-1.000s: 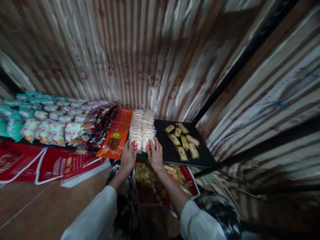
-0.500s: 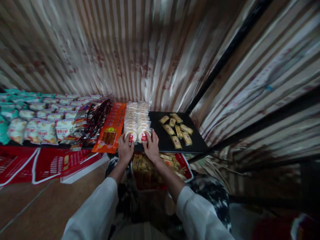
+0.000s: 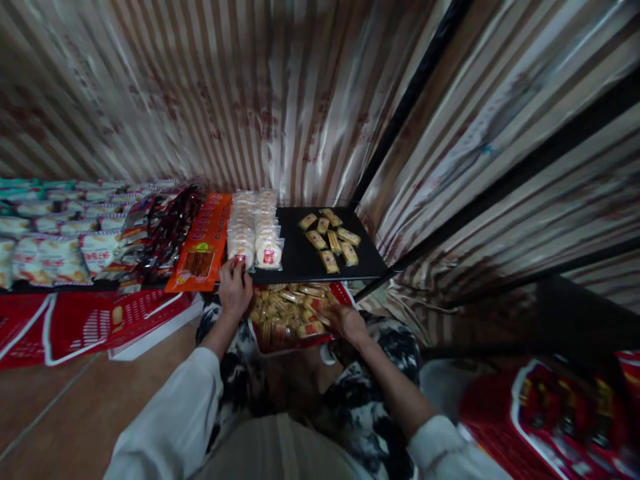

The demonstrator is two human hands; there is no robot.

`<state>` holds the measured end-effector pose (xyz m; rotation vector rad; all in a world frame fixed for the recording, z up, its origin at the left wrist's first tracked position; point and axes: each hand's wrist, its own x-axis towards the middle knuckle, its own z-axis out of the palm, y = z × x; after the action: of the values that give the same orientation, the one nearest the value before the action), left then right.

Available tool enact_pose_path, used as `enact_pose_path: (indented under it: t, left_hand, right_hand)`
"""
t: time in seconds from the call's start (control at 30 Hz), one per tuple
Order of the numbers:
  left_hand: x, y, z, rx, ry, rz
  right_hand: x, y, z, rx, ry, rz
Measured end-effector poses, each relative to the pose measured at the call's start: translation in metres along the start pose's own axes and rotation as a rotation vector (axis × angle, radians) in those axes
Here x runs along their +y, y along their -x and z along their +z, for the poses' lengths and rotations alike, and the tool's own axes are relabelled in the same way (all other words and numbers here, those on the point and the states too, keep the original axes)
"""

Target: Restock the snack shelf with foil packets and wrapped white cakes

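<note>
Two rows of round white crackers [image 3: 269, 253] in clear wrappers stand side by side on a black shelf [image 3: 300, 267]. My left hand [image 3: 235, 291] is at the front end of the left row, its fingertips touching the frontmost cracker pack without wrapping round it. Below the shelf edge, a red box [image 3: 345, 293] full of small yellow wrapped biscuits [image 3: 285, 307] sits between my knees. Over the right side of this box is my right hand [image 3: 347, 323], fingers stretched towards the biscuits and slightly blurred; I see nothing held in it.
Several loose yellow biscuit packs [image 3: 330, 240] lie on the shelf's right part. An orange snack packet [image 3: 203, 247], dark red packets [image 3: 165, 227] and white bagged snacks [image 3: 60, 257] fill the left. Black metal bars [image 3: 410, 107] cross at right; a red package [image 3: 545, 413] is lower right.
My right hand has left the right cracker row and moved down and right to the biscuit box. The left hand stays by the left row. The view has shifted right.
</note>
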<state>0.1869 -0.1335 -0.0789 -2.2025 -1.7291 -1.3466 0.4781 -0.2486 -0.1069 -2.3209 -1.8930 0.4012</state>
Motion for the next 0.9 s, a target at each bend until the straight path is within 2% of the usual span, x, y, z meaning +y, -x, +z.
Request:
enact_pose_path:
  t: [0.1, 0.17, 0.23, 0.37, 0.5, 0.57, 0.67, 0.8, 0.9]
  left_hand:
    - [0.007, 0.014, -0.003, -0.176, 0.070, 0.185]
    - [0.011, 0.023, -0.003, -0.333, 0.101, 0.308]
    - [0.015, 0.032, -0.001, -0.436, 0.113, 0.369]
    - [0.021, 0.043, 0.001, -0.493, 0.117, 0.347]
    - [0.025, 0.050, 0.002, -0.545, 0.130, 0.305]
    - [0.028, 0.054, 0.003, -0.592, 0.141, 0.281]
    - [0.034, 0.058, 0.004, -0.682, 0.167, 0.237]
    - [0.043, 0.063, 0.006, -0.723, 0.283, 0.147]
    - [0.048, 0.067, 0.008, -0.726, 0.440, -0.010]
  right_hand:
    - [0.012, 0.006, 0.001, -0.113, 0.036, 0.064]
    - [0.013, 0.008, 0.005, -0.088, 0.036, 0.078]
    - [0.012, 0.010, 0.008, -0.050, 0.034, 0.084]
    - [0.011, 0.015, 0.007, 0.007, 0.013, 0.095]
    - [0.010, 0.021, -0.006, 0.126, -0.088, 0.137]
    - [0.007, 0.024, -0.013, 0.180, -0.231, 0.105]
    - [-0.005, 0.024, -0.019, 0.209, -0.580, 0.124]
    - [-0.029, 0.023, -0.021, 0.144, -1.137, 0.246]
    - [-0.047, 0.023, -0.021, 0.063, -1.431, 0.325]
